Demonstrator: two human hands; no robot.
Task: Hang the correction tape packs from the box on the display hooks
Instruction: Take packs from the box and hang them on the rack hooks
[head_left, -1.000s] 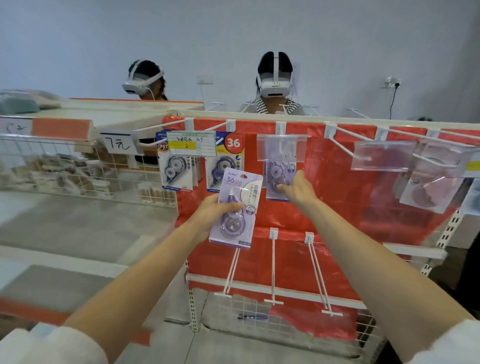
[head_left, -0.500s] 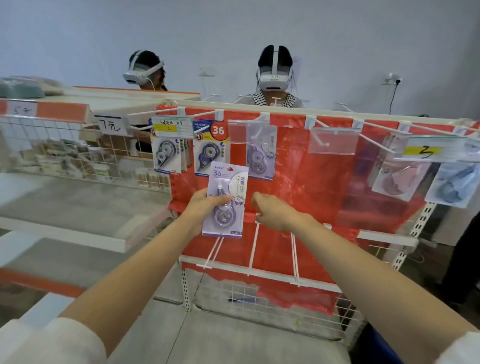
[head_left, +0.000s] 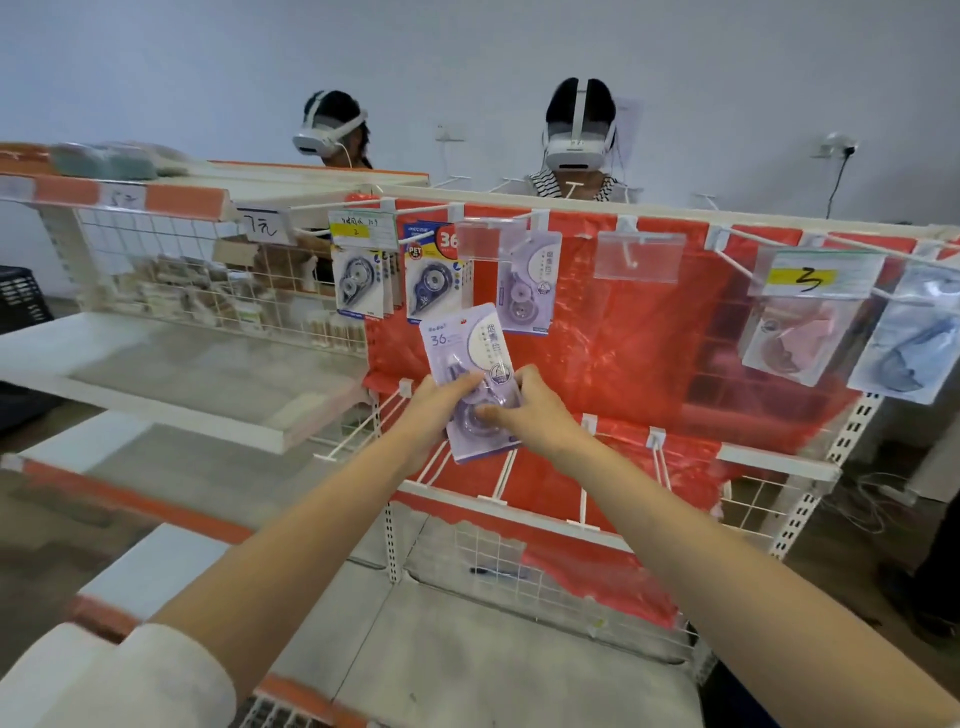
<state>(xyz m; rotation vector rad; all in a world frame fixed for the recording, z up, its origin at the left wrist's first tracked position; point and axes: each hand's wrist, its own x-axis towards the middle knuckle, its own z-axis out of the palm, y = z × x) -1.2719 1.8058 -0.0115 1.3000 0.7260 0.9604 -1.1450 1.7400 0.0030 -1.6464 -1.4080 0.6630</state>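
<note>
left hand (head_left: 439, 410) | right hand (head_left: 530, 415) | both gripping purple pack (head_left: 470, 364), arms outstretched

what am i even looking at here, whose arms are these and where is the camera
The camera sits on a person's head and looks forward and down, so the two bare arms reaching in are that person's own. No robot is involved. The left hand and the right hand both grip one purple correction tape pack, held in front of a shop display rack backed with red sheeting. White display hooks stick out from the top rail; a matching purple pack and blue packs already hang there. Two people wearing headsets stand behind the rack. The box of packs is not in view.
</note>
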